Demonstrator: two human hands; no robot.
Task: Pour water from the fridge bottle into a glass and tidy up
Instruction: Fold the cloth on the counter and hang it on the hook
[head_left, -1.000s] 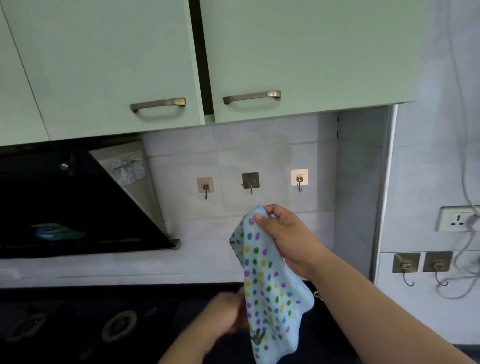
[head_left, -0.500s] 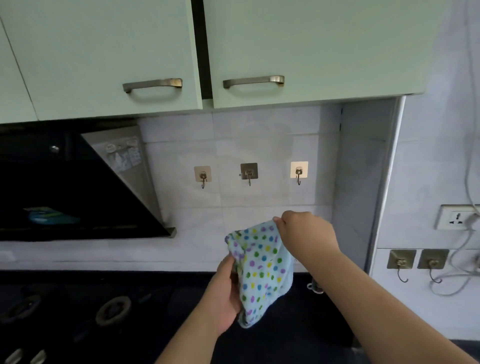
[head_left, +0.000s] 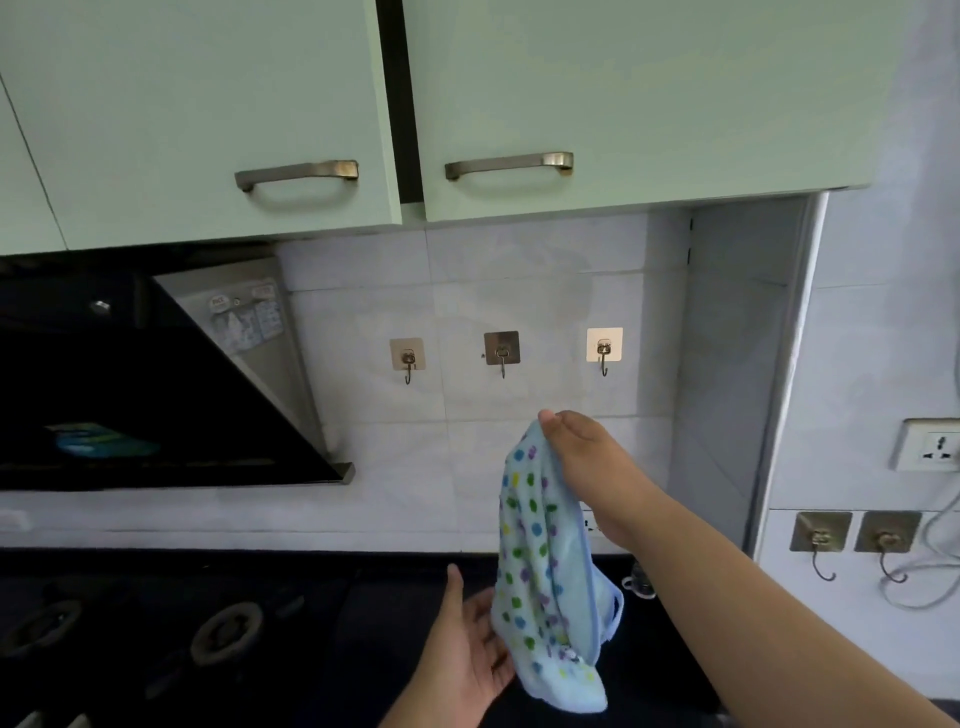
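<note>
A light blue cloth (head_left: 540, 582) with coloured dots hangs in front of the tiled wall. My right hand (head_left: 587, 462) pinches its top corner, a little below the three wall hooks. Nearest above the hand are the middle hook (head_left: 502, 354) and the right hook (head_left: 603, 351). My left hand (head_left: 467, 654) is open, palm up, beside the cloth's lower end and touching it. No bottle or glass is in view.
Pale green wall cabinets (head_left: 623, 104) hang overhead. A black range hood (head_left: 130, 405) juts out at left over a dark hob (head_left: 223, 631). A third hook (head_left: 408, 358) is on the tiles. At right are a socket (head_left: 932, 447), cables and two more hooks (head_left: 852, 540).
My right hand lifted the cloth's corner up toward the hooks, so the cloth now hangs long. My left hand let go of the bunched cloth and dropped lower, open.
</note>
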